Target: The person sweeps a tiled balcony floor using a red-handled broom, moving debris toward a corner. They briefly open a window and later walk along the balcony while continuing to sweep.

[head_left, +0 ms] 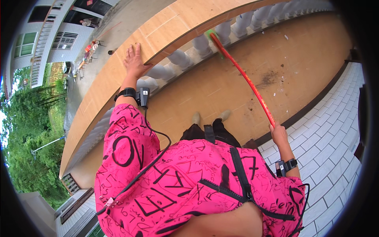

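Observation:
My right hand (279,134) is closed around the end of a long red handle belonging to a broom (246,77). The broom slants away to the far side, where its head, with some green showing, reaches the floor beside the white balusters (202,45). With fingers spread, my left hand (135,64) lies flat on top of the tan tiled railing (158,29) and holds nothing. Black devices are strapped to both wrists, with cables running from them.
Dark dirt (269,79) and small pale scraps are scattered over the brown tiled balcony floor (177,112). A white tiled wall (319,146) rises on the right. Beyond the railing, far below, lies a paved yard (89,67) with trees and a building.

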`<action>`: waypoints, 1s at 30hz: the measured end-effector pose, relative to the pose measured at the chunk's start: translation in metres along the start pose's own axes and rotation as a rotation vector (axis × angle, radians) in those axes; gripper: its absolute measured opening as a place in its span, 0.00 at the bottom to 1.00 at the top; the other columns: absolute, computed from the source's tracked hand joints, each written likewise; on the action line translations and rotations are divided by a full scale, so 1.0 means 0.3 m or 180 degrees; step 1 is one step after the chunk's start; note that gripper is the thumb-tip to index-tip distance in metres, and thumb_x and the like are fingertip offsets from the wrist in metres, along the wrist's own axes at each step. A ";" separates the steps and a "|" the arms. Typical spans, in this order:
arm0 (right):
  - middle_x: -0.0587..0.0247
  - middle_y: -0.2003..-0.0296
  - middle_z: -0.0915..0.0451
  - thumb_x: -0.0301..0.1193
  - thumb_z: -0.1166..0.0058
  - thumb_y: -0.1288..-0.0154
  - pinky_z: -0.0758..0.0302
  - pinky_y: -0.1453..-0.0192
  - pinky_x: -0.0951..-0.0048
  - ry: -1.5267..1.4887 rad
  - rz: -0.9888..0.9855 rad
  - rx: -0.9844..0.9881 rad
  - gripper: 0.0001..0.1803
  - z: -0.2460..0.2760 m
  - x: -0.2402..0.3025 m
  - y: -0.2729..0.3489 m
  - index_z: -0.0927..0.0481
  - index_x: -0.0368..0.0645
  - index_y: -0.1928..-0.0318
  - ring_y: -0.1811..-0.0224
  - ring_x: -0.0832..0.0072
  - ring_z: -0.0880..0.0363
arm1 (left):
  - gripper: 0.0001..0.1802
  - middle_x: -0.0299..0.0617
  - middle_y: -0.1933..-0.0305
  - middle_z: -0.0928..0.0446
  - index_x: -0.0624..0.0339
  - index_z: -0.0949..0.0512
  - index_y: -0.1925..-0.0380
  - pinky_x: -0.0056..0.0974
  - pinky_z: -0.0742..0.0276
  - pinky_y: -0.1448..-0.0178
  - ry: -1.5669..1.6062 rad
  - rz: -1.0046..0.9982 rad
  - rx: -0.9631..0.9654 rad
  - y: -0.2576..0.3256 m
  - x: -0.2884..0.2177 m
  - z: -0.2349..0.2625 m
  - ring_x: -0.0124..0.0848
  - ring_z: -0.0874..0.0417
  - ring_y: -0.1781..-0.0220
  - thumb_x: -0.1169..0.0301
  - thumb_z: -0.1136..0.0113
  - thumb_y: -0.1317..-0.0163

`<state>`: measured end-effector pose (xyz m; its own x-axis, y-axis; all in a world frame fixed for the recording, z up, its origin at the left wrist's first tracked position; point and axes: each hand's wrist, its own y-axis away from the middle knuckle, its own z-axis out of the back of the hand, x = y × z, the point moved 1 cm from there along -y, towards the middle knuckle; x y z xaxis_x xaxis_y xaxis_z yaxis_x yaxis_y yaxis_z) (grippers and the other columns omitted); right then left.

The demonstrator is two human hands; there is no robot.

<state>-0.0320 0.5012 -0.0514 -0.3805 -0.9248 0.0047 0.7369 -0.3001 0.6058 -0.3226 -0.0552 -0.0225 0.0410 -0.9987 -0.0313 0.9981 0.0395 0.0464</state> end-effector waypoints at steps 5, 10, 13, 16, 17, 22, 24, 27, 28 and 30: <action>0.41 0.71 0.23 0.47 0.58 0.38 0.27 0.62 0.51 -0.0374 0.0192 -0.0316 0.21 0.013 0.293 -0.252 0.27 0.39 0.62 0.66 0.46 0.24 | 0.59 0.49 0.31 0.55 0.42 0.52 0.35 0.58 0.55 0.36 0.0024 -0.0237 -0.0179 -0.023 0.039 0.017 0.48 0.55 0.30 0.55 0.27 0.69; 0.42 0.70 0.23 0.45 0.57 0.38 0.27 0.62 0.51 -0.0617 0.0195 -0.0053 0.21 -0.128 0.255 -0.299 0.27 0.38 0.61 0.65 0.47 0.24 | 0.59 0.49 0.30 0.57 0.41 0.52 0.35 0.60 0.55 0.36 -0.0054 -0.0001 0.0035 -0.022 0.068 0.033 0.47 0.57 0.30 0.54 0.27 0.69; 0.39 0.70 0.24 0.44 0.55 0.39 0.28 0.62 0.50 -0.0016 0.0013 0.0021 0.20 -0.123 0.065 -0.084 0.27 0.36 0.62 0.64 0.46 0.25 | 0.59 0.48 0.30 0.58 0.42 0.52 0.35 0.61 0.55 0.36 0.0010 0.0041 0.0033 -0.020 0.060 0.035 0.47 0.58 0.29 0.54 0.27 0.69; 0.37 0.72 0.24 0.43 0.54 0.39 0.30 0.63 0.48 -0.0411 0.0031 0.0236 0.19 -0.054 -0.031 0.110 0.28 0.36 0.65 0.66 0.43 0.25 | 0.59 0.48 0.30 0.58 0.41 0.52 0.35 0.62 0.55 0.36 0.0000 -0.0006 0.0018 -0.038 0.047 0.032 0.47 0.57 0.29 0.54 0.27 0.69; 0.36 0.72 0.24 0.43 0.54 0.39 0.30 0.63 0.48 -0.0379 -0.0068 0.0226 0.19 -0.035 -0.038 0.150 0.28 0.36 0.66 0.67 0.43 0.26 | 0.59 0.48 0.30 0.58 0.40 0.51 0.35 0.62 0.56 0.36 0.0027 0.0005 0.0037 -0.041 0.048 0.028 0.48 0.57 0.29 0.54 0.27 0.69; 0.38 0.73 0.24 0.43 0.56 0.38 0.29 0.64 0.48 -0.0220 0.0194 -0.0046 0.19 -0.052 0.123 0.011 0.27 0.36 0.66 0.68 0.43 0.25 | 0.60 0.49 0.31 0.54 0.41 0.52 0.35 0.58 0.52 0.37 -0.0164 -0.0121 -0.0319 -0.057 0.077 0.020 0.48 0.54 0.31 0.54 0.26 0.70; 0.39 0.73 0.24 0.43 0.57 0.38 0.28 0.64 0.50 -0.0242 0.0373 -0.0169 0.20 -0.102 0.195 -0.119 0.27 0.36 0.66 0.67 0.44 0.25 | 0.60 0.48 0.31 0.54 0.41 0.51 0.35 0.58 0.52 0.37 -0.0120 -0.0029 -0.0111 -0.060 0.092 0.016 0.48 0.54 0.30 0.55 0.26 0.70; 0.39 0.71 0.24 0.45 0.58 0.37 0.28 0.63 0.50 -0.0517 0.0235 -0.0092 0.21 -0.140 0.217 -0.205 0.26 0.36 0.66 0.66 0.43 0.26 | 0.60 0.47 0.31 0.55 0.40 0.51 0.35 0.60 0.52 0.37 -0.0034 -0.0019 -0.0117 -0.060 0.102 0.017 0.47 0.55 0.30 0.55 0.26 0.70; 0.38 0.71 0.24 0.45 0.58 0.37 0.29 0.63 0.50 -0.0592 0.0167 -0.0021 0.22 -0.135 0.200 -0.193 0.26 0.36 0.66 0.65 0.43 0.26 | 0.60 0.47 0.30 0.56 0.38 0.51 0.36 0.61 0.53 0.37 0.0016 0.0022 -0.0056 -0.063 0.097 0.015 0.47 0.56 0.30 0.55 0.26 0.71; 0.36 0.68 0.25 0.46 0.58 0.38 0.30 0.60 0.49 -0.0509 0.0203 0.0101 0.23 -0.102 0.140 -0.108 0.26 0.35 0.64 0.63 0.43 0.27 | 0.60 0.46 0.30 0.57 0.37 0.52 0.36 0.62 0.53 0.37 0.0048 0.0120 -0.0016 -0.057 0.092 0.017 0.46 0.57 0.29 0.55 0.26 0.71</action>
<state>-0.0548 0.4648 -0.0953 -0.4195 -0.8919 0.1689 0.7452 -0.2321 0.6251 -0.3387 -0.0835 -0.0190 0.0793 -0.9958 -0.0448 0.9961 0.0774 0.0429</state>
